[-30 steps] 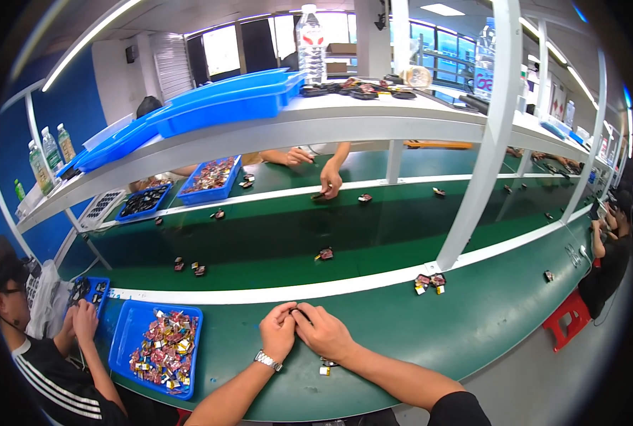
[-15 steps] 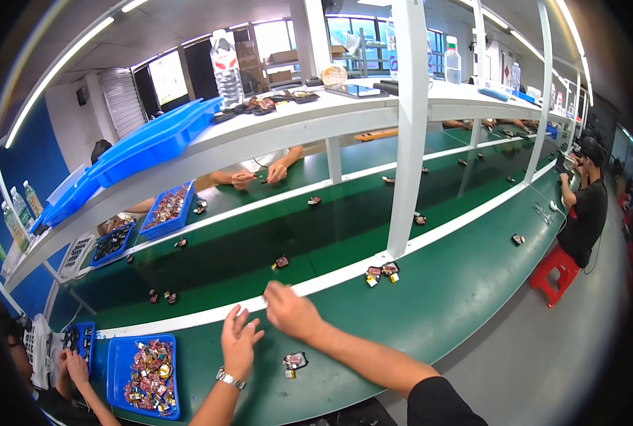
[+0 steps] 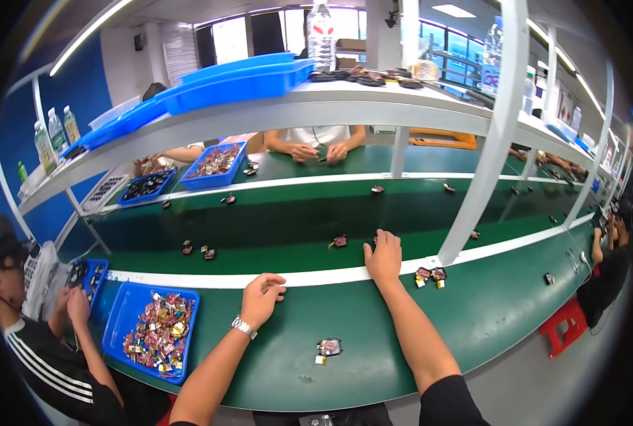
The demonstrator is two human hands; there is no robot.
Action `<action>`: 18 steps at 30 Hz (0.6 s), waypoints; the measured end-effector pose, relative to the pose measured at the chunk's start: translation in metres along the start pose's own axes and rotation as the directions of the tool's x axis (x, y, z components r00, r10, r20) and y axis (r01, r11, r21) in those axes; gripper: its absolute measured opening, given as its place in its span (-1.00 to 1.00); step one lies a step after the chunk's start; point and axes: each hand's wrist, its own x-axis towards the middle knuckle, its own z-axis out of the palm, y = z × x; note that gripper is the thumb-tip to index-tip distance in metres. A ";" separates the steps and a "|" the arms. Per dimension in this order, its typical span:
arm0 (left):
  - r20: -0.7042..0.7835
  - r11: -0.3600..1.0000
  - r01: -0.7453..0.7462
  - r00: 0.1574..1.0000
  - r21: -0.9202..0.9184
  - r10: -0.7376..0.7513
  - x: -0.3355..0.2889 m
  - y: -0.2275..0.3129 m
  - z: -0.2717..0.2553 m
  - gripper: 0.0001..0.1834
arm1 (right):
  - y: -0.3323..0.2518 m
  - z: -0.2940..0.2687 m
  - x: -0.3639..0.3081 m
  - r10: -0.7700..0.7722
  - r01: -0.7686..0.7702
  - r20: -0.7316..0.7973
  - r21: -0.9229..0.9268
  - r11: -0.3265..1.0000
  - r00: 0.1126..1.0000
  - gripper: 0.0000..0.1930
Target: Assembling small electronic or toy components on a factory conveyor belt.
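My right hand (image 3: 384,257) reaches over the white rail (image 3: 309,277) to the dark green strip beyond it. Its fingers are stretched out and its thumb stands apart; a small dark and reddish electronic piece (image 3: 375,240) shows at the thumb, partly hidden. Left of it on the strip lies a similar piece (image 3: 339,242). My left hand (image 3: 261,298), watch on the wrist, hovers over the near green bench (image 3: 274,369), its fingers loosely bent and nothing visible in them. Between my forearms lies an electronic piece (image 3: 328,346) with a yellow and silver tab.
A blue tray (image 3: 194,319) heaped with similar pieces stands left of my left arm. Beside it a co-worker (image 3: 53,355) handles small parts. A small cluster of pieces (image 3: 430,275) lies by a white post (image 3: 481,163). Overhead runs a white shelf (image 3: 260,113) with blue trays.
My right hand has moved away from my left, across the rail, and its fingers have straightened. My left hand has turned and lowered slightly. The view has swung left.
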 end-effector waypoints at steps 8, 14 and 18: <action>-0.042 0.995 -0.056 0.997 0.086 0.060 -0.001 -0.011 0.002 -0.84 | -0.062 0.027 0.015 0.209 -0.247 0.312 0.086 0.965 0.927 -0.32; -0.024 1.000 -0.008 1.000 0.021 0.009 0.004 -0.008 0.001 -0.83 | -0.057 0.032 0.024 0.219 -0.258 0.359 0.065 0.964 0.907 -0.24; -0.012 0.999 0.034 0.999 0.015 -0.034 0.009 -0.012 -0.005 -0.86 | -0.042 0.036 0.024 0.186 -0.262 0.363 0.174 0.949 0.913 -0.34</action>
